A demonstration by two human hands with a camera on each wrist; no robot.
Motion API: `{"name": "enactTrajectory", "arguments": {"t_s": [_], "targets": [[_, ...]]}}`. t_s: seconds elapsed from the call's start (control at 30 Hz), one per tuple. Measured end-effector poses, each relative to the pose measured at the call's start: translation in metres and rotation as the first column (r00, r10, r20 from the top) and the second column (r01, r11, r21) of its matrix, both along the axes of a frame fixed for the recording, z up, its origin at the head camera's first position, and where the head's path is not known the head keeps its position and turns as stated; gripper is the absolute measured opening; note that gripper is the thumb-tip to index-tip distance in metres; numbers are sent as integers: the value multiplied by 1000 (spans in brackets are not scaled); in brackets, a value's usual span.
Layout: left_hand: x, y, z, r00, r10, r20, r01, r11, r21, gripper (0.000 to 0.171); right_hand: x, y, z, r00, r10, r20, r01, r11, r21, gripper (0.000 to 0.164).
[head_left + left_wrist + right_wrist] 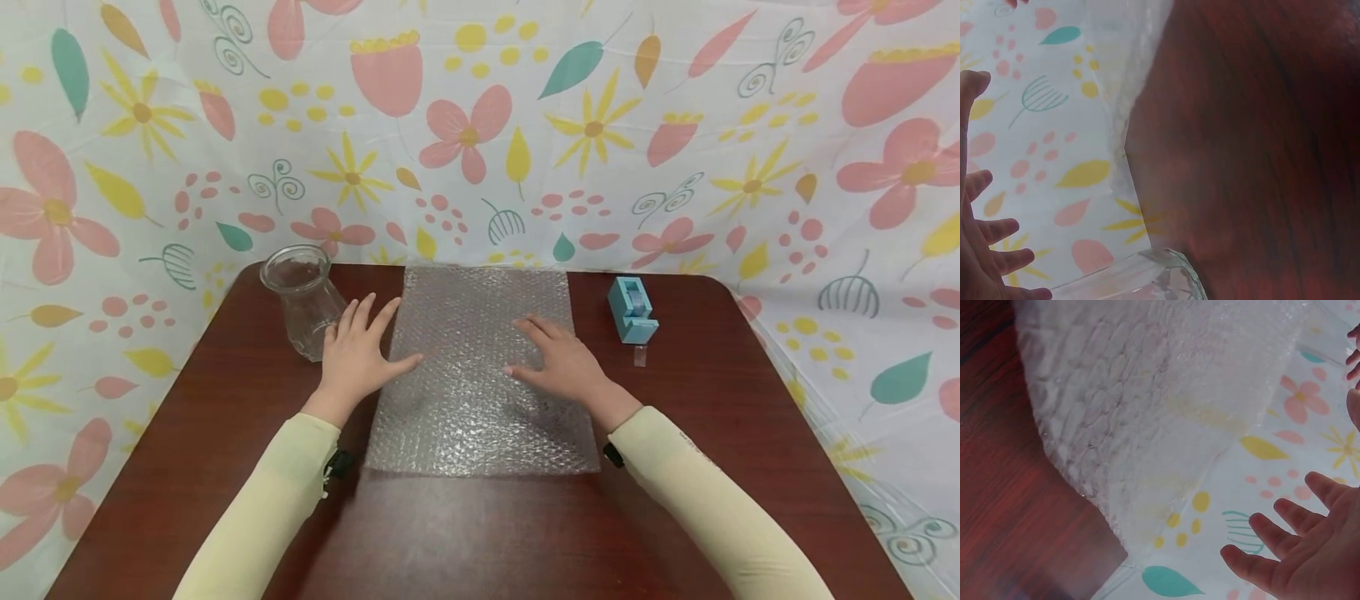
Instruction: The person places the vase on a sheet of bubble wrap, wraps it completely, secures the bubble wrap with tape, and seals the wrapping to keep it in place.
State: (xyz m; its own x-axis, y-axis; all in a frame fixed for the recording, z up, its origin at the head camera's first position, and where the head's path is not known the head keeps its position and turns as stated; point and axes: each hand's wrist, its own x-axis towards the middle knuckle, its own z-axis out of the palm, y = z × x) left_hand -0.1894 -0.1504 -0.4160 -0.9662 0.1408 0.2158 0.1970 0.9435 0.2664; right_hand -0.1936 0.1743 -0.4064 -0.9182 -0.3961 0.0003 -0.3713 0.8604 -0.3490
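A: Nearest the camera, two pale yellow sleeves are coming in from 7 and 5 o'clock over the dark wooden table. What are the hands doing?

B: Both are lying flat with fingers straight and spread, gripping nothing. The left hand is resting at the sheet's 9 o'clock edge, its thumb on the bubble wrap and its fingers over bare table. The right hand is pressing down on the sheet just right of its middle.

A: And the sheet itself?

B: It is lying spread out in the centre of the table, its far edge reaching the table's 12 o'clock rim, where the flowered cloth is hanging.

A: How would you judge the flattening is best done?

B: I think by keeping the palms low and fingers wide, sweeping from the middle outward toward 3 and 9 o'clock, so no ridge is left and the sheet is not sliding off square.

A: Any containers?

B: One clear glass jar is standing upright at 10 o'clock, just beside the left fingertips; I cannot tell whether they are touching it. It looks empty. A blue tape dispenser is sitting at 2 o'clock, well apart from the right hand
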Motion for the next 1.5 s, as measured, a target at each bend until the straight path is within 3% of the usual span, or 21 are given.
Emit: {"name": "enactTrajectory", "arguments": {"t_s": [0.43, 1.13, 1.5], "targets": [[12, -13, 1, 1000, 23, 14, -24, 999, 32, 93, 2, -10, 10, 999, 40, 12, -40, 999, 11, 82], [31, -42, 10, 992, 111, -57, -102, 985, 141, 85, -5, -28, 6, 995, 92, 23, -92, 996, 9, 80], [38, -58, 14, 985, 159, -61, -147, 975, 166, 85, -4, -35, 7, 996, 76, 41, -77, 997, 13, 80]]}}
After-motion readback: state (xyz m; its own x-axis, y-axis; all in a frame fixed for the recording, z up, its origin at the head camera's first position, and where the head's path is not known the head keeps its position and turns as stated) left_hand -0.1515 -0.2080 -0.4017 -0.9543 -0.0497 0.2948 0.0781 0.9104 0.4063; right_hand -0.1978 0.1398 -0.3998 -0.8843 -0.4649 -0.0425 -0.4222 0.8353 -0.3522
